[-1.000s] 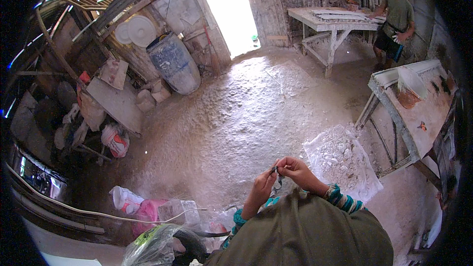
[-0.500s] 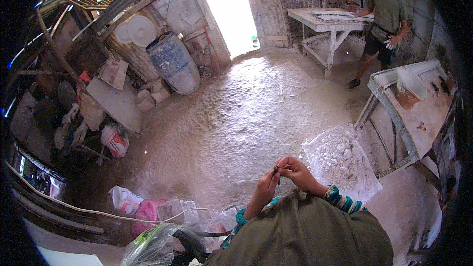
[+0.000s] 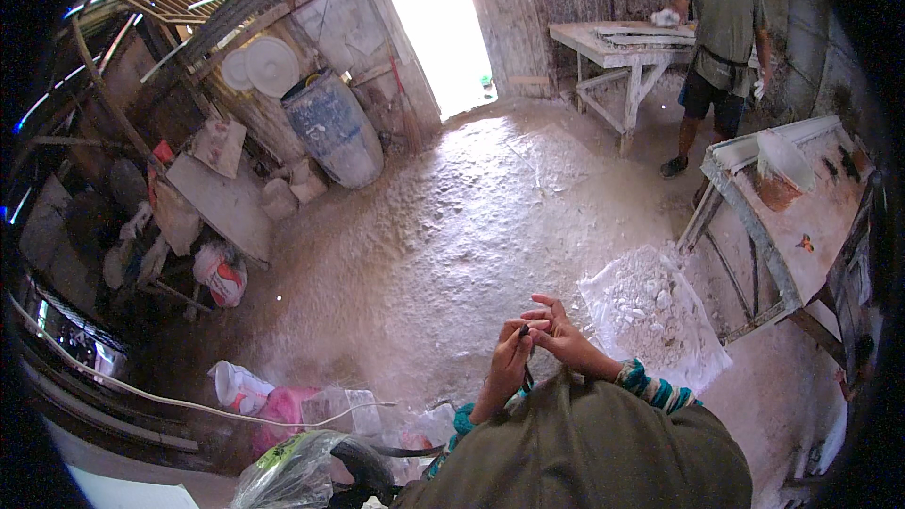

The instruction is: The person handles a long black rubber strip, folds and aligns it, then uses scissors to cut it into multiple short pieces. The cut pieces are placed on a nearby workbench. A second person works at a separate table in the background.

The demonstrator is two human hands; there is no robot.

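My two hands meet in front of my body, over a small dark piece [image 3: 524, 330] too tiny to name. My left hand [image 3: 505, 364] is closed round it, and its dark end pokes out at the fingertips. From the right, my right hand [image 3: 566, 336] pinches at the same piece with thumb and forefinger, while other fingers fan out beyond. A thin dark strip hangs below the fingers, partly hidden. Teal and white cuffs [image 3: 650, 385] cover both wrists.
A white cloth with pale rubble [image 3: 650, 306] lies right of my hands, beside a worktable [image 3: 792, 236]. A co-worker [image 3: 721, 28] stands by a far table [image 3: 613, 42]. A blue drum [image 3: 335, 127] stands back left; plastic bags [image 3: 283, 471] and a pale cable [image 3: 189, 402] lie lower left.
My right hand's fingers have spread and lifted from their tighter pinch, and more of the dark piece shows. The co-worker has shifted left, raising a white-covered hand over the far table.
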